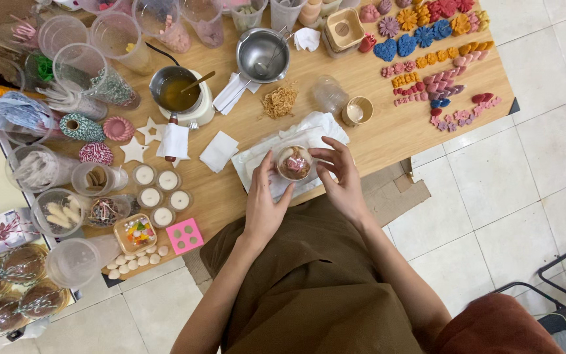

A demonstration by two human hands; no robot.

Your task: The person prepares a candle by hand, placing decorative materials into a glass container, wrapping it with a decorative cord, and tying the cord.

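Head view: a small round clear cup (pixel 294 162) with a brown, pink-flecked filling sits at centre frame, over a sheet of white wrapping (pixel 309 128) on the wooden table (pixel 388 131). The left hand (pixel 263 206) cups the container from its lower left, thumb and fingers curved against the side wall. The right hand (pixel 340 172) closes on the upper right rim, fingertips bent over the top edge. Both hands are grasping the cup; neither is clenched or released. Handling judgement: the cup appears light and thin-walled, so the wall is likely to flex under a hard squeeze. The smooth plastic may be slippery. The filling looks solid but decorated on top, so the surface should not be pressed. Take hold at the side wall, on opposite sides, below the rim. Nearby items: a metal pot (pixel 175 88) of amber liquid at upper left of centre, an empty steel saucepan (pixel 263 55) above, and small white candles (pixel 157 196) at left.
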